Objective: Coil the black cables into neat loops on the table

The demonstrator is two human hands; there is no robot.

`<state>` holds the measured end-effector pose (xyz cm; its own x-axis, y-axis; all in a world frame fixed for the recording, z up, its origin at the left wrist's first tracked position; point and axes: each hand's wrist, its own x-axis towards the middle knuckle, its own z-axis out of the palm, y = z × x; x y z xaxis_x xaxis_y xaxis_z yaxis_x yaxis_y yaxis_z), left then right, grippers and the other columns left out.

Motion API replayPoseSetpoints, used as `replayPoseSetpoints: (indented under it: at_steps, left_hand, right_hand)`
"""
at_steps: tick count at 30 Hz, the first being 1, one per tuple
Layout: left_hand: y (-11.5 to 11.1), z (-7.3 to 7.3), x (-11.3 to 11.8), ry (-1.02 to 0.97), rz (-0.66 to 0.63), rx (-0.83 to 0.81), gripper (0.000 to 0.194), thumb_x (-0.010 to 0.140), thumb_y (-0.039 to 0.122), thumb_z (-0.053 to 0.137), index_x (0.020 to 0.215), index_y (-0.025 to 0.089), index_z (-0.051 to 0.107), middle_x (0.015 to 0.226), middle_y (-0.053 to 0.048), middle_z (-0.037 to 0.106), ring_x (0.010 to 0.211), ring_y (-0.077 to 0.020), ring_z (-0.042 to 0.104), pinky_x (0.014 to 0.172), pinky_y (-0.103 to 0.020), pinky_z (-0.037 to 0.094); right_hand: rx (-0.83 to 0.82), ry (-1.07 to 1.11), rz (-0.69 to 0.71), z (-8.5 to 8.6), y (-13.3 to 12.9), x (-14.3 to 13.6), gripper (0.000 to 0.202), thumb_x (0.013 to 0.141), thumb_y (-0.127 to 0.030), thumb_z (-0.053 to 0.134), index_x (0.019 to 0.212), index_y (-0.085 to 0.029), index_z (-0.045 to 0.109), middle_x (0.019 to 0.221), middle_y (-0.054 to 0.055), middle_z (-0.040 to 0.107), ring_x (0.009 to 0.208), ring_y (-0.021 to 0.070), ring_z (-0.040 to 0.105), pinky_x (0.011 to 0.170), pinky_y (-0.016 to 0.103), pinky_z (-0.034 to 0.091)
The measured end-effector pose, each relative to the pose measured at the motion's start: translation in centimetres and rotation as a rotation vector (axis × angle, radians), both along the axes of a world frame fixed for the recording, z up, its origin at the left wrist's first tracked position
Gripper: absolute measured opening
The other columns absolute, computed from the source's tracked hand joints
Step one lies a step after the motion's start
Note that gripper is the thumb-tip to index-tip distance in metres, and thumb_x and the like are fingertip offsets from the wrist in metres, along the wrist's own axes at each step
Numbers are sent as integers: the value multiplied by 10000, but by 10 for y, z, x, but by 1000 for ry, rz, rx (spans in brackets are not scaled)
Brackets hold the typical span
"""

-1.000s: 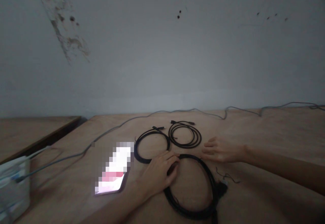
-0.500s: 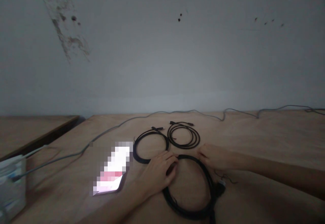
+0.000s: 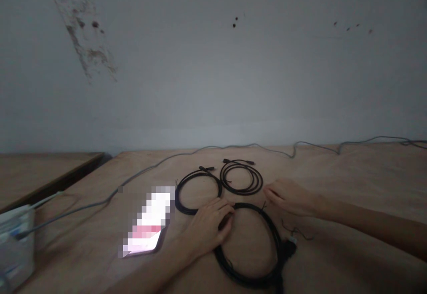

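The nearest coil, a thick black cable (image 3: 247,280), lies on the table with a pale-tipped plug (image 3: 289,246) at its right side. My left hand (image 3: 211,223) is closed around its upper left part. A thin dark tie (image 3: 264,206) sticks up from the top right of this coil. Just above that tie is my right hand (image 3: 288,196), its fingers pinched together; whatever is in them is too small to make out. Another thin wire tie (image 3: 296,231) lies loose by the plug.
Two more coiled black cables (image 3: 178,200) (image 3: 240,193) lie behind. A phone (image 3: 150,223) with a lit, blurred screen is at left. A white power strip or box (image 3: 20,245) feeds a grey cord (image 3: 140,174) that runs along the wall.
My right hand has lifted slightly up and away from the near coil, exposing the tie on it. My left hand stays on the coil.
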<state>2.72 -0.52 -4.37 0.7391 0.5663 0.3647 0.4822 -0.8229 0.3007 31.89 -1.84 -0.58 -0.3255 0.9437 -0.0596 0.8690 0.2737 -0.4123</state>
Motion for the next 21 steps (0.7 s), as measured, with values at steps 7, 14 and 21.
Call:
replayPoseSetpoints:
  at_steps: [7, 14, 21]
  left_hand:
    - [1, -1, 0, 1, 13, -5, 259, 914, 145, 579, 1144, 212, 678, 1246, -66, 701, 1153, -262, 640, 1020, -432, 511]
    - [-2, 4, 0, -2, -3, 1, 223, 949, 166, 539, 1119, 210, 677, 1210, -66, 707, 1118, -250, 646, 1005, -416, 515]
    - [-1, 1, -1, -10, 9, 9, 241, 938, 175, 555, 1140, 216, 680, 1239, -67, 702, 1150, -262, 640, 1029, -435, 510]
  right_hand:
    - [614, -413, 586, -14, -9, 25, 381, 989, -162, 479, 1360, -139, 567, 1041, 129, 712, 895, 242, 638, 694, 328, 476]
    - [807, -448, 699, -25, 3, 23, 244, 1016, -162, 488, 1187, -155, 663, 894, 88, 704, 801, 207, 629, 641, 302, 451]
    - [399, -109, 373, -20, -2, 5, 239, 959, -202, 508, 913, -170, 740, 868, 95, 714, 831, 222, 631, 748, 328, 489]
